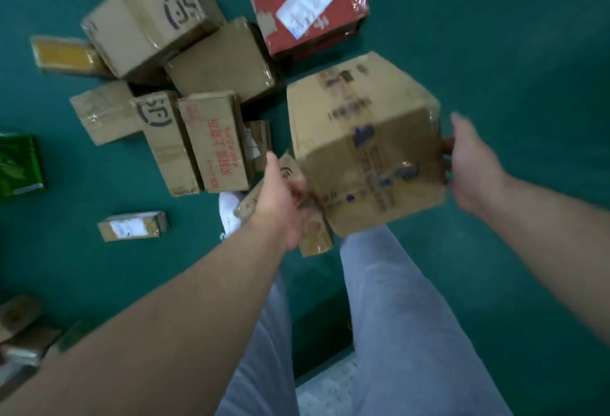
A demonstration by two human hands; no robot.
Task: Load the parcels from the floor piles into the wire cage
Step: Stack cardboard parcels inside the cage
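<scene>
Big carton [366, 145]: brown card with blurred blue print down one face, clear tape strips, soft worn corners; it's up off the green floor [511, 36], tilted with one corner towards us, carried between the two hands just right of the floor pile and above the person's knees
Small parcel [313, 237]: a slim brown one, tucked under the carton's lower-left corner, its ends sticking out either side of the left hand
Left hand [280, 197]: arm reaching straight out, back of the hand up, thumb raised; fingers [298, 192] curled round the small parcel and pushed against the carton's lower-left edge
Right hand [475, 168]: arm coming in from the right, palm against the carton's right side, thumb stretched upward; fingers bent onto that face, their tips lost in shadow
Floor pile [185, 85]: brown cartons heaped and leaning on one another, two with a round dark logo, one narrow box with red print [214, 141] standing at the near edge
Red box [310, 2]: with a white label, flat on the floor, just beyond the held carton
Strays: a little taped parcel [132, 225] lying alone near the left arm, a yellow flat pack [62, 55] by the pile's left side, a green pack [19, 164] at the left edge
Person: pale trousers [396, 316], a white shoe [229, 214] showing beside the left wrist
</scene>
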